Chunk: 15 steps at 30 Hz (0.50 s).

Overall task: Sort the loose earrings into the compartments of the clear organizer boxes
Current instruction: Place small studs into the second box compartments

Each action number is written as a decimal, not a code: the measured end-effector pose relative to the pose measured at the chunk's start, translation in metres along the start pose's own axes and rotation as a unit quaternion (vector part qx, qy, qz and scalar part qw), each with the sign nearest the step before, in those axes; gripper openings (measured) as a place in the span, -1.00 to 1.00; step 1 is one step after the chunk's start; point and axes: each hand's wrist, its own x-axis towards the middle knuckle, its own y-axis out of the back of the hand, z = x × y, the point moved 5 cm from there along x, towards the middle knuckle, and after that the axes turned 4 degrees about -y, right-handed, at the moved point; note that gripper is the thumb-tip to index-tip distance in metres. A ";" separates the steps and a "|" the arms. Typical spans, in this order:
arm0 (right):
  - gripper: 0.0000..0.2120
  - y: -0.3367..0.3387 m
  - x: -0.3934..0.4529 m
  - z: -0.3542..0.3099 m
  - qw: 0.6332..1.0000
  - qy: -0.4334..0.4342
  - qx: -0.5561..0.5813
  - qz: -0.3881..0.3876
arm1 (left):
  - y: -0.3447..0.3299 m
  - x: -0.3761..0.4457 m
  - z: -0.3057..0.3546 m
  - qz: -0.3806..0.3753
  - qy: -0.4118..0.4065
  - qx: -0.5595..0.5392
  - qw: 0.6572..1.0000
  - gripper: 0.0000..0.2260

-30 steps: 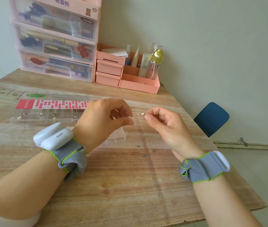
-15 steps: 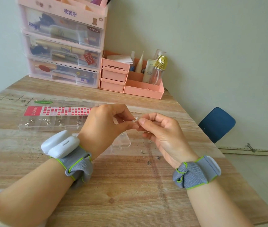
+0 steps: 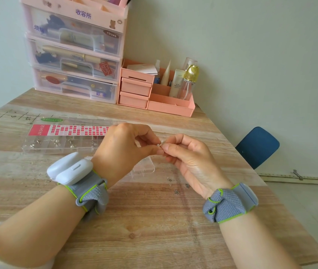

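Meeting above the middle of the wooden counter (image 3: 144,226), the left hand (image 3: 123,152) and the right hand (image 3: 191,160) each held a grip pinched on one tiny silver earring (image 3: 161,144), thumb and forefinger tips touching at the piece. A second before, the hands had been apart, each pinching its own small part; they had since closed together. The camera had also tipped, so the drawer tower sat lower in view than earlier.

The clear organizer box (image 3: 61,141) lay flat to the left of the hands, several earrings already in its near compartments, a pink-and-red label strip along its far side. A second clear box (image 3: 144,167) lay partly hidden beneath the hands. A few loose earrings (image 3: 176,191) were scattered on bare wood just below the right hand.

The near half of the counter lay open between the forearms. Its right edge ran diagonally close to the right wrist, with a blue chair (image 3: 257,146) beyond it. Against the far wall stood a pink drawer tower (image 3: 76,53) and a peach desk organizer (image 3: 154,94).
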 end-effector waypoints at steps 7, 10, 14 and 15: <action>-0.87 0.009 0.000 -0.002 0.996 0.025 -0.073 0.036 | 0.005 -0.001 -0.007 -0.137 0.007 0.114 0.984 -0.72; -0.86 0.009 -0.001 -0.001 0.993 0.030 -0.106 0.038 | -0.001 -0.006 -0.007 -0.205 0.009 0.163 0.965 -0.63; -0.86 0.009 -0.002 -0.001 0.991 0.038 -0.120 0.034 | -0.008 -0.009 -0.006 -0.202 -0.005 0.206 0.958 -0.73; -0.86 0.010 -0.002 -0.001 0.991 0.041 -0.121 0.035 | -0.008 -0.008 -0.006 -0.188 -0.010 0.205 0.961 -0.79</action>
